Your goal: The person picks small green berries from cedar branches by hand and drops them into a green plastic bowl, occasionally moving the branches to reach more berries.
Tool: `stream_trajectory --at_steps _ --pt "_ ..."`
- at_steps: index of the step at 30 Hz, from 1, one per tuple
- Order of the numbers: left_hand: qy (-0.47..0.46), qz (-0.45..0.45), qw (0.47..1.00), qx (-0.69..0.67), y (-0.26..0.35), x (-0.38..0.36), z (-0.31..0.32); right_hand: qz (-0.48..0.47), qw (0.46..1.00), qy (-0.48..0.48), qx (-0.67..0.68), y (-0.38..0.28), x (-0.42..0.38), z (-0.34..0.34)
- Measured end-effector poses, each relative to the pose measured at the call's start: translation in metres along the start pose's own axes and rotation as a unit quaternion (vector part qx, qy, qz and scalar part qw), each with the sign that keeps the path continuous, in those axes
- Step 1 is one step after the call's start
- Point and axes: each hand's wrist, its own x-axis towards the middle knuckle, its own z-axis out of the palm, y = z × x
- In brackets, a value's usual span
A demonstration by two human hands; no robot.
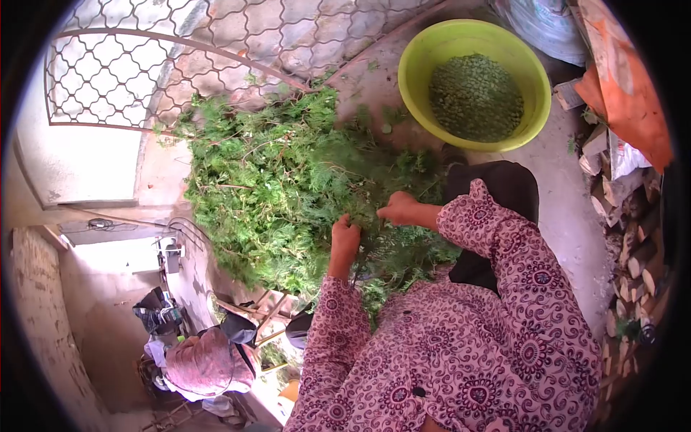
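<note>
A large heap of green feathery branches [252, 173] lies on the floor in front of me and reaches up to my lap. Over its near right part, my left hand [345, 234] is closed, with fingers pinched at the greenery. Just to its right, my right hand [400, 209] is also closed, thumb and fingers together near a sprig. The stems between the two hands are thin and blurred, so what each one grips is too small to make out. Beyond my right knee stands a yellow-green tub [533, 108] holding small green leaves [476, 97].
Metal lattice [108, 79] spans the top left. Stacked firewood [637, 252] lines the right side below an orange sheet [626, 93]. A person in pink clothing [209, 362] is at the lower left, beside a metal frame [270, 317]. A clear plastic bag [540, 25] sits behind the tub.
</note>
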Motion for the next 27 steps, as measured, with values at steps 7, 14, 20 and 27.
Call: stream_trajectory --at_steps 7,14,20,27 --pt "0.026 -0.027 0.996 -0.079 0.025 -0.023 0.005 0.067 0.952 -0.002 0.298 -0.007 0.007 0.012" --pt "0.057 -0.035 0.980 -0.189 0.032 -0.038 -0.002 -0.202 0.971 0.096 0.089 -0.009 0.017 0.028" --pt "0.087 -0.005 0.936 -0.340 0.020 -0.031 0.000 -0.313 0.941 0.098 -0.081 -0.024 -0.015 0.033" --pt "0.051 -0.067 0.915 -0.395 0.014 -0.047 0.001 -0.206 0.978 -0.023 0.022 -0.028 -0.030 0.022"
